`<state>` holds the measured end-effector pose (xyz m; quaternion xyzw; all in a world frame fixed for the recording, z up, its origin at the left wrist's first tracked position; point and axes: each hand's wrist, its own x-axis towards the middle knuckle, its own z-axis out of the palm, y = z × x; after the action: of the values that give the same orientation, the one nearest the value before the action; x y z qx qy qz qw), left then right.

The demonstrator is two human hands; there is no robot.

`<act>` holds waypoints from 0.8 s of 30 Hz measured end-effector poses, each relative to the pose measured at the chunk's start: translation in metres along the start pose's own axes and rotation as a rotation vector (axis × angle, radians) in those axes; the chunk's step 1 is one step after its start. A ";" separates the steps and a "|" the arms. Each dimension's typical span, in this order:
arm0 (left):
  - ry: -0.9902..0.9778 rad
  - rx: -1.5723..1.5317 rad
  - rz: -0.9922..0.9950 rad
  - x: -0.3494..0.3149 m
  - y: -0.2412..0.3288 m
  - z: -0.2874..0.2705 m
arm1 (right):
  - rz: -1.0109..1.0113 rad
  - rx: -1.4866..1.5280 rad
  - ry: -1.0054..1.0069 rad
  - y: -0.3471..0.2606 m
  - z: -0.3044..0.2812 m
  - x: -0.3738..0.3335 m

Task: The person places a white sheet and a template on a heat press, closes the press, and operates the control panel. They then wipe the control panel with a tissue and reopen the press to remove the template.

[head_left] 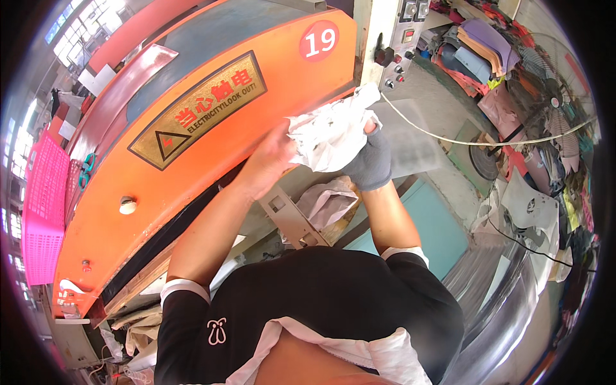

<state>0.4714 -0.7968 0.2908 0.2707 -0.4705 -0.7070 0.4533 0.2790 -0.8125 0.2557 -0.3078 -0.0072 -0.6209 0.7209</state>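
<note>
A crumpled white sheet, thin like cloth or soft plastic, is held up in front of me beside the orange machine. My bare left hand is closed on its left edge, the fingers partly blurred. On the other side my right hand, in a grey glove, grips the sheet with the thumb tip showing at its edge. The remaining right fingers are hidden behind it. Just beyond both hands runs the curved side of the orange machine, with a dark yellow warning plate on it.
A control panel with knobs stands far right of the machine. A white cord sags across the right side. Piled coloured sheets and a fan lie beyond. At left are a pink basket and teal scissors.
</note>
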 end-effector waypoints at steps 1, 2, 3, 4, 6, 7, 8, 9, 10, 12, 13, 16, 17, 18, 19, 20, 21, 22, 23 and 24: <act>0.012 0.041 -0.042 -0.001 -0.002 0.000 | 0.008 0.000 -0.007 0.002 -0.001 -0.002; -0.003 0.068 -0.065 -0.002 -0.003 -0.001 | 0.030 -0.007 -0.013 0.003 -0.002 -0.005; -0.047 0.089 -0.075 -0.003 -0.004 -0.002 | 0.054 0.001 -0.007 0.005 -0.005 -0.007; 0.006 0.064 -0.092 -0.003 -0.005 -0.003 | 0.013 -0.086 0.068 0.008 -0.008 -0.008; 0.093 0.015 -0.129 -0.001 -0.005 -0.007 | -0.029 -0.221 0.319 0.015 -0.014 -0.008; 0.092 -0.021 -0.090 -0.001 -0.005 -0.008 | -0.213 -0.506 0.150 0.019 -0.016 -0.007; 0.126 -0.046 -0.082 0.000 -0.006 -0.009 | -0.365 -0.782 0.055 0.022 -0.018 -0.003; 0.192 -0.057 -0.105 0.001 -0.007 -0.009 | -0.518 -1.057 -0.044 0.026 -0.018 0.001; 0.179 -0.129 -0.105 0.002 -0.008 -0.009 | -0.697 -1.441 -0.053 0.027 -0.018 0.001; 0.147 -0.271 -0.127 0.003 -0.011 -0.009 | -0.816 -1.842 -0.178 0.036 -0.016 0.007; 0.218 -0.018 -0.096 0.003 -0.014 -0.009 | -0.752 -1.950 -0.234 0.040 -0.014 0.009; 0.205 0.540 0.180 0.010 -0.028 -0.010 | -0.645 -1.879 -0.253 0.046 -0.017 0.009; 0.222 0.454 0.187 0.012 -0.031 -0.013 | -0.685 -1.958 -0.293 0.045 -0.020 0.006; 0.226 0.338 0.144 0.013 -0.033 -0.017 | -0.506 -1.821 -0.330 0.043 -0.025 0.005; 0.251 0.223 0.083 0.014 -0.034 -0.021 | -0.391 -1.640 -0.340 0.039 -0.031 0.002; 0.261 0.210 0.102 0.016 -0.036 -0.025 | -0.284 -1.437 -0.338 0.036 -0.036 -0.003; 0.292 0.196 0.108 0.017 -0.037 -0.028 | -0.185 -1.228 -0.334 0.033 -0.041 -0.007; 0.326 0.181 0.117 0.018 -0.039 -0.030 | -0.183 -0.904 -0.288 0.031 -0.045 -0.012; 0.321 0.154 0.091 0.020 -0.039 -0.032 | -0.056 -0.807 -0.149 0.030 -0.049 -0.014; 0.320 0.128 0.063 0.020 -0.039 -0.033 | 0.035 -0.695 -0.037 0.028 -0.052 -0.017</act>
<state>0.4742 -0.8234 0.2421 0.3932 -0.4445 -0.6090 0.5263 0.2814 -0.8196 0.1946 -0.5463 0.1968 -0.5680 0.5833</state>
